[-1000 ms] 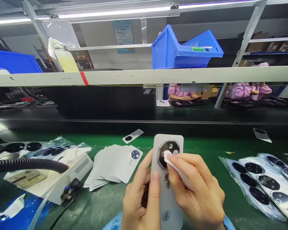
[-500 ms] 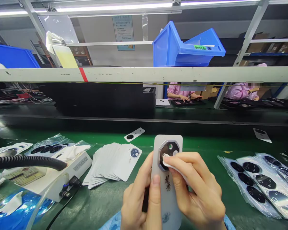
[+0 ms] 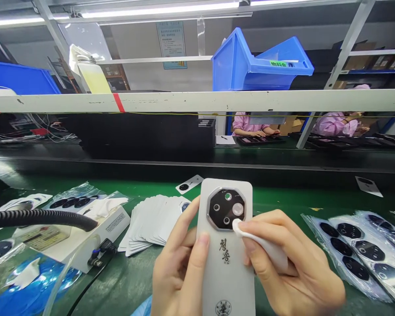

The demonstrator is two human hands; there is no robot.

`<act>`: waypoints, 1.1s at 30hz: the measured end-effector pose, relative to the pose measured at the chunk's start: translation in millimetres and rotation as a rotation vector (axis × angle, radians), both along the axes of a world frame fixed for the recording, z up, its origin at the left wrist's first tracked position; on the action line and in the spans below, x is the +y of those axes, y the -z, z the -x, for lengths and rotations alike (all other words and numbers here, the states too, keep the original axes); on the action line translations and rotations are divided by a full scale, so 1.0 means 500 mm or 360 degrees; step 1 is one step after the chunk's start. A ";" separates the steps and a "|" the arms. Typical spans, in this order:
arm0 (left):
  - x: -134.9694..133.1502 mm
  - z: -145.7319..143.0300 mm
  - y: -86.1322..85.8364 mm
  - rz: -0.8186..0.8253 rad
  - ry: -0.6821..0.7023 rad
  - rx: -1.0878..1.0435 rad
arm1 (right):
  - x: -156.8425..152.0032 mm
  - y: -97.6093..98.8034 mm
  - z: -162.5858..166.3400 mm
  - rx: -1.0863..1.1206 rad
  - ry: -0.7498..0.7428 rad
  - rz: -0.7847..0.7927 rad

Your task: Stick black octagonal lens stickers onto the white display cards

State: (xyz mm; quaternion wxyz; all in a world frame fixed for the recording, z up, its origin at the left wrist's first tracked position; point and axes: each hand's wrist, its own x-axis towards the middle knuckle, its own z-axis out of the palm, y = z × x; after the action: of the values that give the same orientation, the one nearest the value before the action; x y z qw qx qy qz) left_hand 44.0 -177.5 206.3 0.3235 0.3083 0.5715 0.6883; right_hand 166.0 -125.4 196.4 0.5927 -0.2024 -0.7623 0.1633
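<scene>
My left hand [image 3: 181,263] grips a white phone back cover [image 3: 228,276] by its left edge, thumb on the face. The cover stands upright toward me, with dark lettering and a black octagonal camera plate [image 3: 222,213] near its top. A folded white cloth [image 3: 270,248] is pinched in my right hand [image 3: 292,259]. Its tip touches the lower right corner of the camera plate. Left of my hands lies a fanned stack of white back covers [image 3: 151,219] on the green bench.
Bagged black camera plates [image 3: 355,250] lie at the right. At the left are a white box [image 3: 113,219], a black corrugated hose [image 3: 39,220], a cable plug [image 3: 103,252] and a blue bag [image 3: 52,281]. A blue bin [image 3: 250,66] sits on the shelf. Two people in pink work beyond.
My right hand has moved the cloth from the middle of the camera plate down to its lower right corner. The back cover has turned to face me more squarely.
</scene>
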 end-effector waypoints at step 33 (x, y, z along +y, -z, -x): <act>-0.005 0.023 0.005 0.0044 0.0109 -0.0132 | -0.013 0.005 0.016 0.0618 -0.0553 0.0558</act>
State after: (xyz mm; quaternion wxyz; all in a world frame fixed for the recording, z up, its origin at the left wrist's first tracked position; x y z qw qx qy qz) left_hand 32.6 -179.9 203.8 0.3746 0.2942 0.5561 0.6810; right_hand 158.1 -131.7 193.8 0.6465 -0.1330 -0.6183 0.4267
